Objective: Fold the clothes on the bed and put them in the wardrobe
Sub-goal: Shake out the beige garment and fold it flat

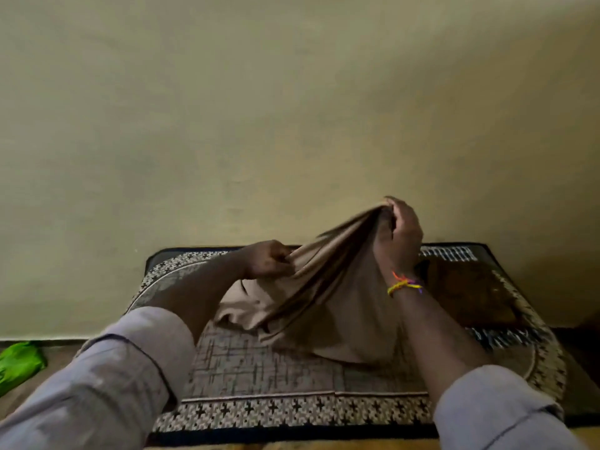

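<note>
A beige garment point(324, 287) hangs between my two hands above a patterned mat point(259, 368). My left hand point(268, 259) pinches one edge of the cloth low at the left. Higher up at the right, my right hand point(402, 235) grips another edge and lifts it, so the fabric stretches in folds between them. The lower part of the garment rests crumpled on the mat. A coloured thread band sits on my right wrist. No wardrobe is in view.
A plain yellowish wall point(292, 108) rises just behind the mat. A green cloth point(18, 363) lies at the far left on the floor. A dark brown patch point(467, 293) lies on the mat's right side.
</note>
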